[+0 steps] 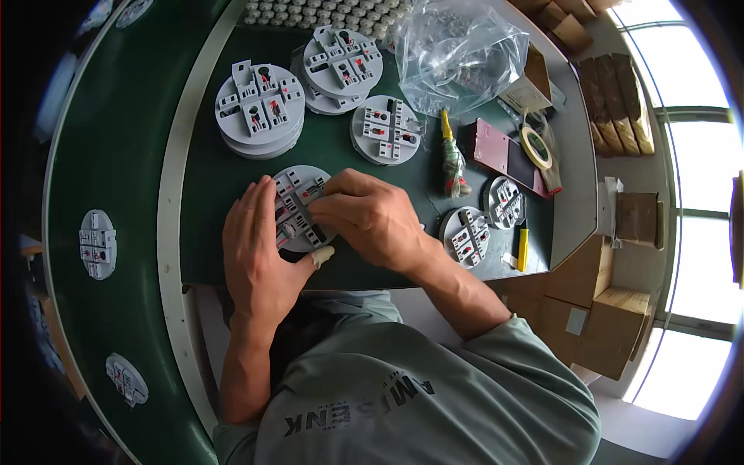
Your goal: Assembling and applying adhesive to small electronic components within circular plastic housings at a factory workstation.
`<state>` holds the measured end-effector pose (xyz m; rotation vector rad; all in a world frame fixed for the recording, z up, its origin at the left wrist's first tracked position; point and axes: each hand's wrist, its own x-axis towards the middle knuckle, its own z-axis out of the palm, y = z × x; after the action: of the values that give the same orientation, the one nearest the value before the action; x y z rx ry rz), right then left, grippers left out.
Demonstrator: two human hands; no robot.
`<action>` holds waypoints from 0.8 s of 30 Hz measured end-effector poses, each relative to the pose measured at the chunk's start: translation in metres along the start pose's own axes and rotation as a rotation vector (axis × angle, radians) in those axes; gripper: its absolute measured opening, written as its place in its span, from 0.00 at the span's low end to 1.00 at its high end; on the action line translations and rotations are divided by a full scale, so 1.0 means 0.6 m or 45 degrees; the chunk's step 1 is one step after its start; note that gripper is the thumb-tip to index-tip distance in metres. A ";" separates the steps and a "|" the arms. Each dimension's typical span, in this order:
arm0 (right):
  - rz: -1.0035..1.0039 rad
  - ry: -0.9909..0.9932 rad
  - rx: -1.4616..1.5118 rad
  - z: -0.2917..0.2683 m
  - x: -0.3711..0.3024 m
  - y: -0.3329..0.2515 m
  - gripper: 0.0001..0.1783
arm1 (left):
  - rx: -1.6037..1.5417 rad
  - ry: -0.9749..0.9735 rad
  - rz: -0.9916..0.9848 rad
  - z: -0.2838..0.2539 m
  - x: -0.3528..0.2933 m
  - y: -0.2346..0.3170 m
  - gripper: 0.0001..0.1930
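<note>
A round light-grey plate [293, 208] with raised blocks and small red and black parts lies on the dark green table before me. My left hand [256, 244] steadies it, long fingers along its left edge and the thumb, wearing a beige finger cover, at its near edge. Above the plate's right side is my right hand [376, 217], thumb and fingertips pinched together against the blocks. Whatever those fingertips hold is hidden. Beyond my hands stand a stack of similar plates [260, 108], another stack [343, 62] and a further plate [386, 130].
To the right lie two plates [466, 236] [505, 203], a yellow-handled cutter [524, 246], a tape roll [536, 147], a pink flat box [494, 149] and a yellow-tipped wrapped tool [452, 159]. A clear plastic bag [457, 58] sits behind. Leftward, a green conveyor belt [116, 170] carries more plates.
</note>
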<state>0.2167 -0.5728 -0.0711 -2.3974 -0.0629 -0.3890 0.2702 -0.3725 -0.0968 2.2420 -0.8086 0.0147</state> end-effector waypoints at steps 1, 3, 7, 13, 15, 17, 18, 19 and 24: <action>-0.120 -0.079 0.010 -0.003 0.001 0.006 0.09 | -0.001 -0.003 0.015 0.000 0.001 0.001 0.56; -0.074 -0.033 0.008 0.006 -0.010 0.000 0.09 | -0.003 -0.010 0.044 -0.001 0.000 0.002 0.56; 0.069 0.114 -0.021 0.033 -0.028 -0.017 0.09 | 0.009 0.010 0.073 0.001 0.001 0.003 0.55; 0.146 0.226 -0.151 0.039 -0.030 -0.032 0.09 | 0.005 0.035 0.090 0.004 -0.002 0.003 0.55; 0.198 0.243 -0.151 0.044 -0.034 -0.037 0.09 | -0.005 0.044 0.093 0.006 0.001 0.002 0.55; 0.317 0.269 -0.153 0.052 -0.038 -0.039 0.10 | -0.006 0.050 0.095 0.005 0.002 0.000 0.54; 0.310 0.267 -0.153 0.055 -0.037 -0.036 0.10 | -0.008 0.051 0.093 0.004 0.003 -0.003 0.54; 0.298 0.273 -0.110 0.057 -0.037 -0.035 0.11 | -0.002 0.059 0.074 0.002 -0.001 -0.003 0.54; 0.321 0.058 0.044 0.017 -0.019 -0.055 0.21 | -0.126 0.047 0.069 -0.017 -0.001 -0.014 0.53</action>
<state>0.2035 -0.5405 -0.0603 -2.3243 0.2491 -0.3206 0.2765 -0.3611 -0.0948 2.1208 -0.8327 0.0410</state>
